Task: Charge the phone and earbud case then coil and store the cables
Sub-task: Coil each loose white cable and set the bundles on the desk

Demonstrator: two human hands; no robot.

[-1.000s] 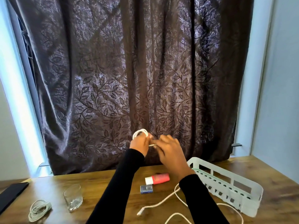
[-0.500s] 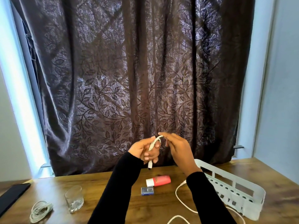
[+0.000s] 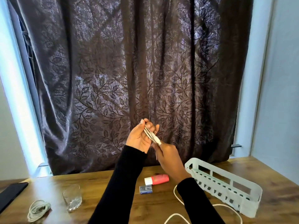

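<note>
Left hand (image 3: 139,138) holds folded loops of smooth white cable (image 3: 152,136). Right hand (image 3: 168,156) pinches its plug end, above the wooden table (image 3: 113,183)

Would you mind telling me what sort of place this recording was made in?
Probably a room in a home, at a wooden desk pushed against a window. A dark leaf-patterned curtain hangs behind it, and a drinking glass and a white plastic organizer tray sit on the desk.
</note>
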